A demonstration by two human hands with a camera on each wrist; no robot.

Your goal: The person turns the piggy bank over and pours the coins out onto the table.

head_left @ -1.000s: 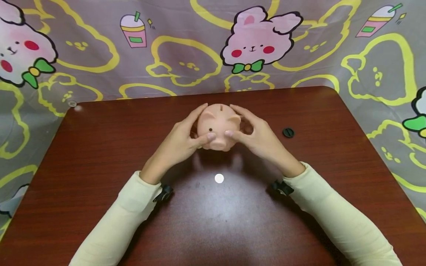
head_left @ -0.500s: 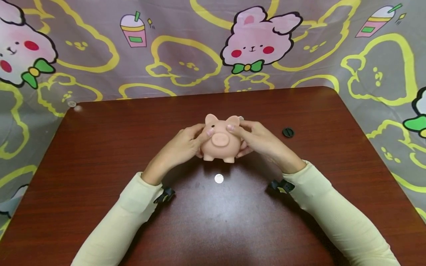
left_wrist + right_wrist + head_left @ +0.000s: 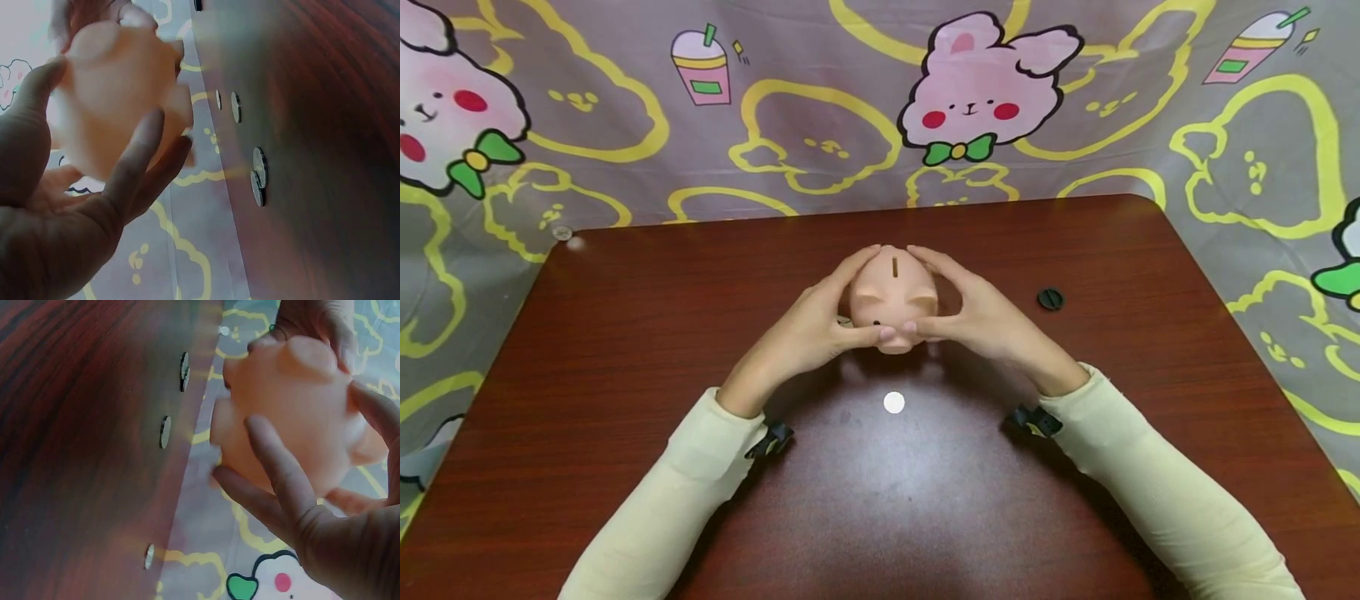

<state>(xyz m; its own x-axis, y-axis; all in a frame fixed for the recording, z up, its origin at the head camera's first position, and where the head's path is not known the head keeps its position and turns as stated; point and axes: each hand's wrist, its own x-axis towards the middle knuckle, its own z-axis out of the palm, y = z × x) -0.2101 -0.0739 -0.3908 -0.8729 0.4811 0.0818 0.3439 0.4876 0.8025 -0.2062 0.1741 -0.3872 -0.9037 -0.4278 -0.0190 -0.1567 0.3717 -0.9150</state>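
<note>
A pink piggy bank (image 3: 893, 292) is held up off the table between both hands, its coin slot facing up and its snout tipped down toward me. My left hand (image 3: 805, 327) grips its left side, thumb beside the snout and fingers spread round the body. On the other side my right hand (image 3: 985, 321) holds it the same way. The wrist views show its legs and underside, somewhat blurred. Several coins (image 3: 235, 107) lie on the table beneath it, mostly hidden in the head view. Nearer me lies one bright coin (image 3: 893, 402).
To the right of the hands a black round plug (image 3: 1050, 299) lies on the dark red wooden table (image 3: 647, 308). A small clear round piece (image 3: 562, 234) sits at the far left corner. Patterned cloth (image 3: 820, 50) hangs behind the table.
The piggy bank rocked back so its face and feet showed, then tipped forward again, bringing the slot into view. Both hands kept their grip throughout. The plug and near coin stayed put.
</note>
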